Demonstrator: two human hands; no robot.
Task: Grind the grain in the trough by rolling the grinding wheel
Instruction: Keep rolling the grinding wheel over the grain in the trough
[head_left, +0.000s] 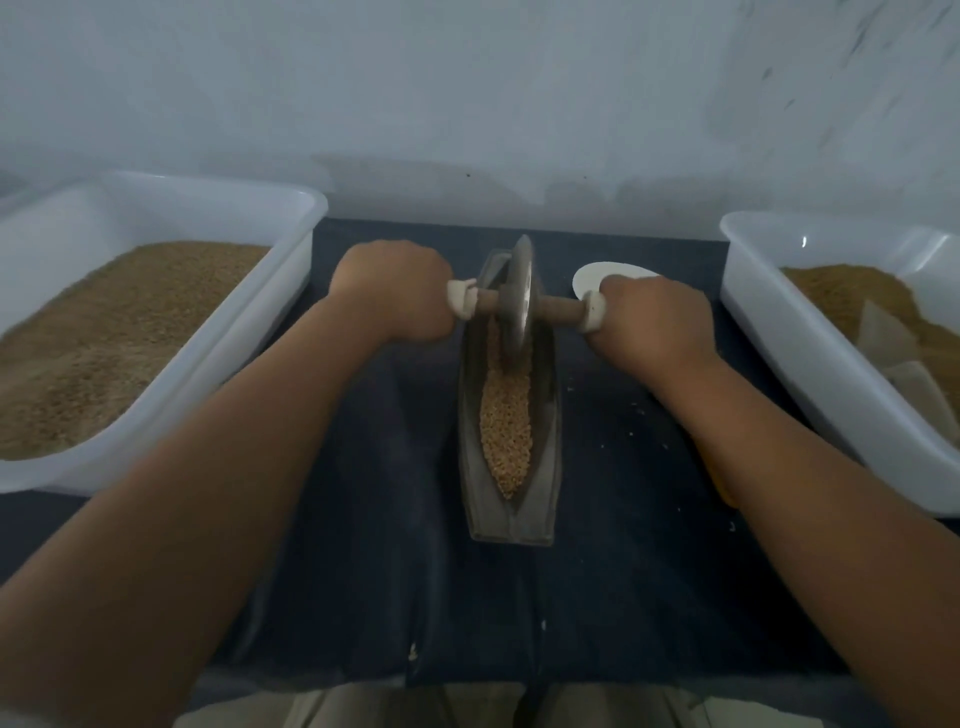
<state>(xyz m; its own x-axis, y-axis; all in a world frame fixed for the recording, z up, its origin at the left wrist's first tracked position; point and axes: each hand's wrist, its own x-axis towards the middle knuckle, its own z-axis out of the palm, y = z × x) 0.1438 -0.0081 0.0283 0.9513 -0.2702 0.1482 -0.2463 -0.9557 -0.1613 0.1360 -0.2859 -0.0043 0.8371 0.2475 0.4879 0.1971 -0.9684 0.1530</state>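
Both hands, left hand (397, 296) and right hand (657, 322), clench the axle ends of the grinding wheel (519, 293), which stands in the trough (511, 395) at frame centre. The grain (505, 431) below it looks mostly whole, so I judge most grinding remains.

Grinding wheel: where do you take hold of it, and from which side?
By the two axle ends, one from each side, not the disc. The grinding wheel stands on edge in the trough, its axle sticking out crosswise; the left hand and right hand each grip an end.

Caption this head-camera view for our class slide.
Left hand and right hand grip the grinding wheel, standing in the trough of grain.
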